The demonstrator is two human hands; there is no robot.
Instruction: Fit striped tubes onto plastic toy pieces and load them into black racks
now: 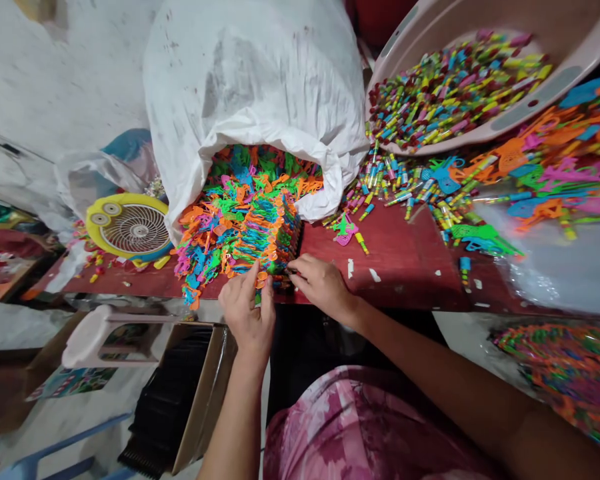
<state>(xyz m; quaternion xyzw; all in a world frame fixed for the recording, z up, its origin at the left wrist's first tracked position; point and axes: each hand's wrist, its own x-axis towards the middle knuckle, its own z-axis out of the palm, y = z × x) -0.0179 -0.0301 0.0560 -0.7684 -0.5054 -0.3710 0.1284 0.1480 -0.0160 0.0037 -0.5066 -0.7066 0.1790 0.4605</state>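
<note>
My left hand [247, 308] is at the near end of a tightly lined-up row of small colourful plastic pieces [267, 230]. Its index finger and thumb close around an orange piece with a round end [262, 277]. To the right, my right hand [325, 288] has its fingertips pinched together at the row's dark lower edge. What they grip there is too small to make out. Behind the row, a loose heap of orange, green, blue and pink plastic pieces [200, 233] spills from the mouth of a big white sack [260, 73].
A yellow fan [140, 230] stands left on the red table [395, 247]. At the back right, a pink basin [480, 133] holds many small striped tubes; more tubes and plastic pieces lie beside it. Below left are a pale stool [93, 337] and a carton [200, 400] of black items.
</note>
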